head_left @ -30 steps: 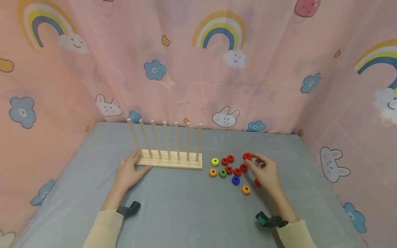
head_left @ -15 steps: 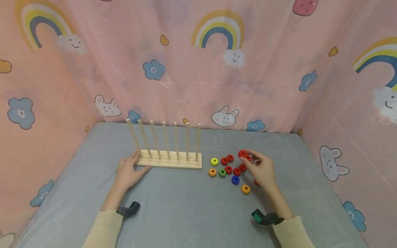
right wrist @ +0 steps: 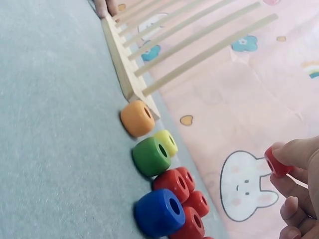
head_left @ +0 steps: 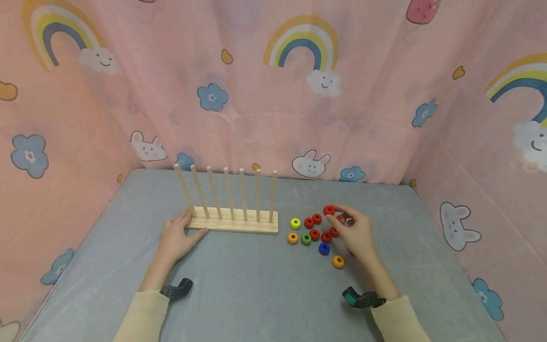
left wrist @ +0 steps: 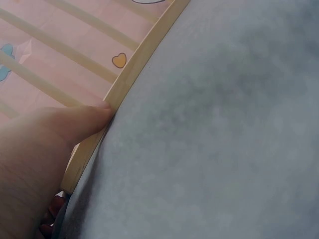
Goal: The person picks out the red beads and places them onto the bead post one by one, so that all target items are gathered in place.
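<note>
A wooden stand (head_left: 235, 225) with a row of upright pegs sits left of centre on the table. My left hand (head_left: 178, 240) holds its left end, the thumb along the front edge and the fingers over the end. In the left wrist view the thumb (left wrist: 84, 122) presses the stand's base (left wrist: 137, 59). My right hand (head_left: 359, 235) pinches a red bead (head_left: 329, 210) between thumb and index finger, raised above the other beads. The right wrist view shows this red bead (right wrist: 278, 163) at the fingertips. No beads are on the pegs.
Loose beads lie right of the stand: yellow (head_left: 295, 223), green (head_left: 306, 239), blue (head_left: 324, 249), two orange, one of them (head_left: 292, 238) near the stand, and several red (head_left: 314, 234). My right hand partly hides some red ones. A pink patterned curtain (head_left: 256, 128) hangs behind the table.
My right hand has moved left and slightly away from me with the red bead pinched in it. The left hand stays on the stand.
</note>
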`<state>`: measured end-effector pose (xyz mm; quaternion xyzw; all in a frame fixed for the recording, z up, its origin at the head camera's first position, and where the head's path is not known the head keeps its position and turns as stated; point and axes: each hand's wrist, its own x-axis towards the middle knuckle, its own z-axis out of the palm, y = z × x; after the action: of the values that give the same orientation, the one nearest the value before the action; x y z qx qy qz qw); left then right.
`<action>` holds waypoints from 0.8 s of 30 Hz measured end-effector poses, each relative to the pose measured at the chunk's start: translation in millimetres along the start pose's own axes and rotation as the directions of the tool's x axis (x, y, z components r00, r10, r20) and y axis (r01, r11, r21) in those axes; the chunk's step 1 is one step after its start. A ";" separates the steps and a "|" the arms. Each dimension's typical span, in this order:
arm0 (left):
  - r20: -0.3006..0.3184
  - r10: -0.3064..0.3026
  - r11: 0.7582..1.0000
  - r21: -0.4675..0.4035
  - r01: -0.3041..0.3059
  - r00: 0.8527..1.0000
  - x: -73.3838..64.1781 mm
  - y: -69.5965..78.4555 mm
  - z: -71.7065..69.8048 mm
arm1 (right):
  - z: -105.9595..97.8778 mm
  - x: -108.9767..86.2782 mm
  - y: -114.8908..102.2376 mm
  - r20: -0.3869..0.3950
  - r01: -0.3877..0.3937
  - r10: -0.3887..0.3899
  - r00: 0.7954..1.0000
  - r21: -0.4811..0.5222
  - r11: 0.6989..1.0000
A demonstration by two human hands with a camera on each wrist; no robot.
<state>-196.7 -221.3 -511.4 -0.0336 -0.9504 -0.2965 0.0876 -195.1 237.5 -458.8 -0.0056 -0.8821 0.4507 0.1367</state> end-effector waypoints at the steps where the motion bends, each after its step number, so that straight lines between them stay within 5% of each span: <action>1: -0.001 0.001 1.000 -0.001 -0.001 1.000 -0.2 0.2 -0.2 | 0.2 0.0 -0.9 -0.001 0.005 -0.005 1.000 0.011 1.000; 24: 0.030 -0.021 1.000 0.010 0.021 0.999 1.2 -2.2 0.0 | 10.3 1.7 -25.0 0.011 0.035 -0.036 0.999 0.044 0.998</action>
<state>-198.2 -223.1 -512.4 -0.0276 -0.9534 -0.2922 0.0705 -196.5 214.7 -444.2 0.0158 -0.8727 0.4677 0.1394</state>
